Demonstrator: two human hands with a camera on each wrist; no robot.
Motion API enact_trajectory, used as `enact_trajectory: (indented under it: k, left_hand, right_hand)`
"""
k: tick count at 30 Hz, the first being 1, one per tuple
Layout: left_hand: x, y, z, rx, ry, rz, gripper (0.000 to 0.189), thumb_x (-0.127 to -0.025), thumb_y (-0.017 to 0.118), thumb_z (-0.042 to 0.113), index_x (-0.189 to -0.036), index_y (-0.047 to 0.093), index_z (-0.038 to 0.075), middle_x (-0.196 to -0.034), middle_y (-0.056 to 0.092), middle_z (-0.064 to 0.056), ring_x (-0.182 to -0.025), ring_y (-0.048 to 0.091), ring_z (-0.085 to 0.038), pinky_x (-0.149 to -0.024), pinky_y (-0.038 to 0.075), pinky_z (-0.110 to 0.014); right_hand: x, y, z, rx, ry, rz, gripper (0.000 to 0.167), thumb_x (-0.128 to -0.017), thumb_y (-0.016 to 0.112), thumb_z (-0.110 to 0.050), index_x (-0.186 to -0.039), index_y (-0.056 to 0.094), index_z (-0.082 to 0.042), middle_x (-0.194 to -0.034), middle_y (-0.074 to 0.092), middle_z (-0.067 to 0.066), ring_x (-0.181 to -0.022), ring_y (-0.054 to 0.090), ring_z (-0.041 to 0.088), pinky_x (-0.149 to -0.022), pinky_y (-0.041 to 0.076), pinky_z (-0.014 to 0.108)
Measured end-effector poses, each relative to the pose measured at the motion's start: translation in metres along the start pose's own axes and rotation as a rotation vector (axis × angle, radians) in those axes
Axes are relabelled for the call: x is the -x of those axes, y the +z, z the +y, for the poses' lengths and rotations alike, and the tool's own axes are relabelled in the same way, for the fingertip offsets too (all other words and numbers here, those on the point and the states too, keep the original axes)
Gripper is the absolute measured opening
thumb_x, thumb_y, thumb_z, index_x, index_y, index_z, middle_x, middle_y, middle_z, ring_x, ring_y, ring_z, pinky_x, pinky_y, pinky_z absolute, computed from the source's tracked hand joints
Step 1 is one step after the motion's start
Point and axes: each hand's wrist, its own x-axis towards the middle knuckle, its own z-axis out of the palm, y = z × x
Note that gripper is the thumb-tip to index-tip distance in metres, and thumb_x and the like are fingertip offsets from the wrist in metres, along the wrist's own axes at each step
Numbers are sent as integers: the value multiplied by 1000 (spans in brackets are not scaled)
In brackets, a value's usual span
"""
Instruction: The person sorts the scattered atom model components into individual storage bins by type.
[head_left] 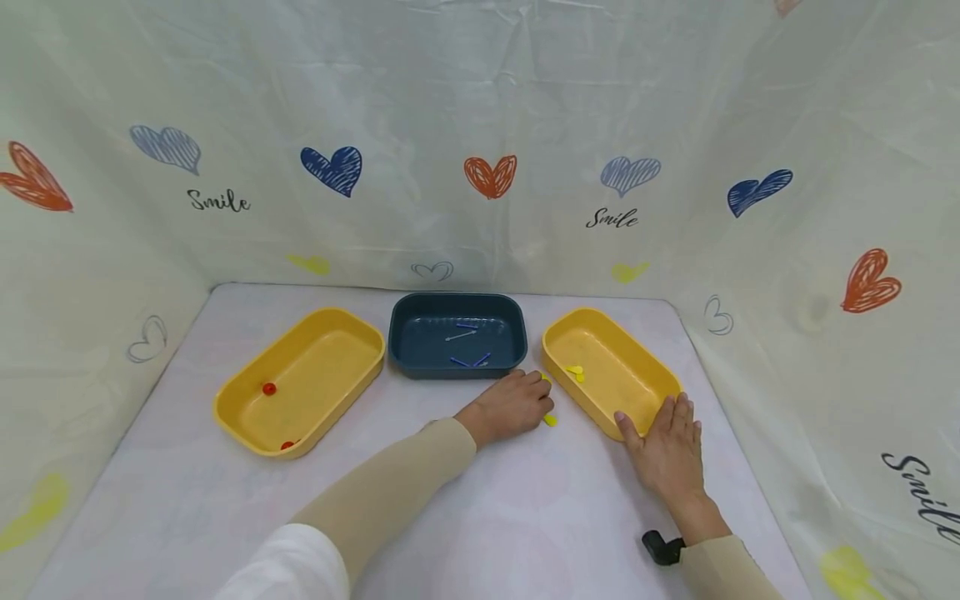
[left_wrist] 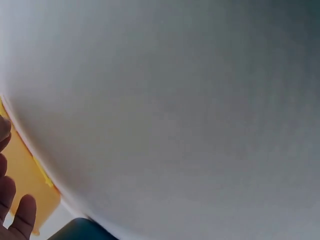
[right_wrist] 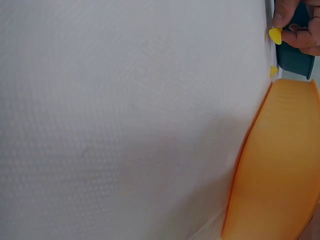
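Note:
My left hand [head_left: 516,406] reaches between the dark blue tray and the right yellow tray [head_left: 651,367]. Its thumb and forefinger pinch a small yellow piece with a rounded end [right_wrist: 275,35]; the rest of that piece is hidden by the fingers. A second yellow piece [right_wrist: 273,71] lies on the cloth nearby, beside the tray's end. My right hand [head_left: 670,454] rests against the near corner of the right yellow tray, its fingers straight along the rim and the thumb spread. Inside that tray lie small yellow pieces [head_left: 576,372] of similar look.
The dark blue tray [head_left: 457,372] stands at the back middle, holding several thin blue sticks [head_left: 461,362]. At left, another yellow tray [head_left: 322,367] holds red round-ended pieces [head_left: 269,389]. White cloth [head_left: 495,517] covers the table, and a printed curtain [head_left: 420,100] hangs behind and at both sides.

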Motion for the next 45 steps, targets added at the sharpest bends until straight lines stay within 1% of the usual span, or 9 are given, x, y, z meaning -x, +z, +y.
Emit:
enact_trajectory:
  k: [5,8,12,18,23,26,30,39,45]
  left_hand:
    - [-3,-11,-3,12,1,43,22,-109,56,29,-125,69,21,-113,60,6,-103,48,-16,-85,46,-27]
    - [-7,-21,-8,15,-11,92,25,-110,52,34,-124,68,21,-112,59,5,-104,49,-16,-86,47,-27]
    - [-14,-38,-16,15,-33,127,26,-110,52,35,-125,67,21,-113,60,4,-106,51,-18,-88,47,-27]
    - [-28,-62,-30,-13,-36,119,27,-111,50,36,-125,65,18,-113,60,3,-108,52,-20,-92,49,-29]
    - [-40,-74,-41,1,-35,98,28,-112,48,34,-128,63,17,-116,60,2,-111,51,-20,-96,48,-31]
    - [-44,-76,-45,-1,-56,76,28,-112,48,34,-128,63,17,-118,60,1,-112,50,-21,-98,47,-31]
    - [-48,-71,-47,6,-71,60,28,-112,47,34,-128,62,17,-118,59,1,-113,50,-21,-99,47,-31]
    - [-60,-62,-43,28,-93,51,26,-111,50,33,-126,62,17,-114,57,1,-111,50,-21,-97,46,-32]
    - [-68,-54,-38,41,-112,50,25,-110,51,32,-126,64,17,-114,58,1,-111,51,-21,-96,47,-33]
  right_hand:
    - [-1,-2,2,7,20,-17,114,-104,38,-72,-158,0,22,-168,-7,43,-156,1,61,-126,3,72]
    - [-2,-3,3,13,30,-25,115,-104,37,-73,-158,-1,21,-168,-7,42,-157,1,60,-126,3,71]
    - [-5,-2,4,9,30,-26,117,-103,36,-75,-158,0,21,-168,-8,42,-157,0,59,-126,3,71]
    - [-10,-2,3,1,37,-42,118,-101,35,-77,-159,-1,19,-169,-9,41,-158,-2,58,-127,1,70]
    - [-12,-1,2,10,42,-43,118,-102,35,-77,-159,0,20,-168,-9,41,-157,-2,58,-127,2,70]
    - [-13,0,1,1,36,-52,119,-102,35,-77,-159,-1,20,-168,-10,41,-157,-3,58,-127,1,70]
    - [-12,0,-1,-1,36,-53,119,-102,35,-77,-159,-1,20,-169,-10,40,-158,-3,58,-127,0,70]
    - [-7,-3,0,10,37,-35,117,-103,36,-75,-158,1,22,-168,-7,42,-157,0,59,-126,4,71]
    - [-5,-2,1,16,28,-27,117,-103,36,-75,-158,2,22,-168,-5,42,-157,1,60,-126,6,72]
